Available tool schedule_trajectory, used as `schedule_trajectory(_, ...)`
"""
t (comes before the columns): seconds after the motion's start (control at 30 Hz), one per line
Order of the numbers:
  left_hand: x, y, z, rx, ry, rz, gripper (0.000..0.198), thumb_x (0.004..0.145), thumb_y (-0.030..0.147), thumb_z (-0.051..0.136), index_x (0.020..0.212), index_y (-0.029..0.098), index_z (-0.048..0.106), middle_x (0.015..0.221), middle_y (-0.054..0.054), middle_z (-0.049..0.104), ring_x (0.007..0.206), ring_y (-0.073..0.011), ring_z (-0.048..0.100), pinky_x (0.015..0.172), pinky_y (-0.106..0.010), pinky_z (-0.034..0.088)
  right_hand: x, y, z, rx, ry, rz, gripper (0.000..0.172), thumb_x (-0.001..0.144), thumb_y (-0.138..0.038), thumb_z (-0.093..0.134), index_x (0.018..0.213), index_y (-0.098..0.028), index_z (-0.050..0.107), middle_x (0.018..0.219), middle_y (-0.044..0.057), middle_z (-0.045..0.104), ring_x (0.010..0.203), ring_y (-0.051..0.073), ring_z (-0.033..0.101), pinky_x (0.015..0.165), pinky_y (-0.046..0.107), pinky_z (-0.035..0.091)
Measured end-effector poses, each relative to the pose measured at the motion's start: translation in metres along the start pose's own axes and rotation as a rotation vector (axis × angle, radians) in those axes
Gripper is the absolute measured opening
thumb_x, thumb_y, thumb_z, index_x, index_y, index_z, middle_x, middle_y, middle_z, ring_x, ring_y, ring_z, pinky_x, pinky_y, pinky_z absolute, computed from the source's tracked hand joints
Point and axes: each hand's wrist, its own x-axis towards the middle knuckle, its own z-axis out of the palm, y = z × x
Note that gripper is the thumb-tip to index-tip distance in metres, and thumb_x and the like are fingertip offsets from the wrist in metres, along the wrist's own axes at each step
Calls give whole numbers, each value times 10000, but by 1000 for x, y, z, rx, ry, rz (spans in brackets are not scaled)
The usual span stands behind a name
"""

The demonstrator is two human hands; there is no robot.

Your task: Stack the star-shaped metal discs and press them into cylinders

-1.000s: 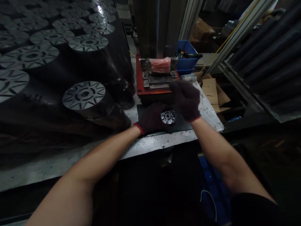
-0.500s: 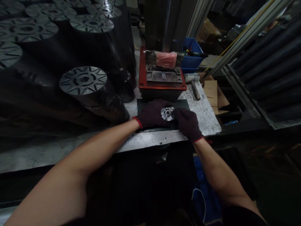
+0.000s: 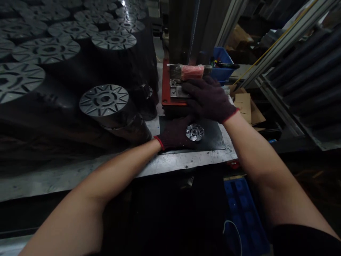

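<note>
My left hand [image 3: 177, 133], in a dark maroon knit glove with a red cuff, is wrapped around the left side of a round slotted metal part [image 3: 195, 132]. That part shows radial slots and a central hole, and is on a dark mat [image 3: 213, 138]. My right hand [image 3: 207, 97], gloved the same way, is over the metal plate [image 3: 182, 93] of a red-based fixture [image 3: 166, 90]. Its fingers are stretched out, and their tips are over the plate; what lies under them is hidden. A pink wrapped bundle [image 3: 192, 72] sits just behind the fingers.
Many tall dark cylinders with slotted tops [image 3: 104, 100] crowd the left side of the bench [image 3: 170, 163]. Behind the fixture stands a blue bin [image 3: 222, 73] with tools. Cardboard [image 3: 243, 106] lies to the right. A blue tray [image 3: 245, 209] is below the bench edge.
My right hand has left the slotted metal part and moved up and forward over the fixture's plate. My left hand stays at the part. The whole view has shifted slightly.
</note>
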Motion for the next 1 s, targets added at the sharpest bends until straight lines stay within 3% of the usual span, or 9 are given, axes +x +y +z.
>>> schedule_trajectory(0.07,0,-1,1,-24,8,-4,1277,553,593,1104,1646,224,556,1562,-136,709,1413,-444,686,1197,-563,577,11,8,8,0,32,-28,440,1106,-423,561,1461,-234,738,1541,113,703,1430,372,591,1242,604,434)
schedule_trajectory(0.13,1,-1,3,-21,24,9,1259,553,569,1112,1629,208,568,1553,-146,713,1404,-441,691,1205,-568,569,2,3,12,29,128,24,421,1124,-434,508,1310,-205,810,1361,126,776,1297,333,660,1162,546,493)
schedule_trajectory(0.3,3,-1,3,-56,19,16,1133,592,394,1093,1605,259,603,1535,-112,736,1360,-395,731,1178,-550,595,-72,-40,26,509,284,579,484,1109,-463,505,791,-216,772,757,35,728,767,203,666,766,362,530)
schedule_trajectory(0.43,4,-3,3,-79,11,63,1104,618,410,1052,1614,244,606,1538,-114,736,1368,-389,731,1169,-523,607,-106,-55,49,711,243,773,398,1037,-453,597,768,-224,778,771,36,768,771,226,699,776,388,555)
schedule_trajectory(0.57,5,-5,4,-65,9,63,1089,643,427,1035,1623,244,596,1562,-105,719,1401,-374,713,1188,-505,597,-111,-56,52,479,138,677,428,1105,-409,502,901,-199,814,922,117,831,871,267,757,834,430,584)
schedule_trajectory(0.73,3,-2,1,-72,-27,37,1100,643,407,1040,1630,263,577,1491,-86,759,1315,-355,759,1134,-500,627,-106,-58,18,374,28,423,361,1100,-428,565,1017,-217,846,1022,132,843,985,287,759,942,450,604)
schedule_trajectory(0.87,0,0,-2,-35,-26,21,1064,664,470,1048,1593,236,585,1470,-92,767,1289,-371,761,1130,-500,626,-50,-33,-2,132,137,257,408,1065,-466,680,1401,-256,775,1435,103,769,1329,332,692,1190,534,523)
schedule_trajectory(0.93,-1,0,-2,-32,-26,-10,1124,642,565,1060,1593,218,570,1521,-113,736,1356,-397,724,1180,-522,595,-13,-14,-3,73,80,145,481,1026,-451,756,1467,-261,727,1597,74,679,1492,376,592,1302,614,414)
schedule_trajectory(1.0,-2,-1,-1,-40,-16,-42,1258,564,627,1089,1617,210,545,1579,-135,698,1424,-423,679,1234,-551,554,12,-1,-1,58,-13,69,428,1034,-429,753,1419,-244,751,1587,62,687,1526,378,563,1323,631,375)
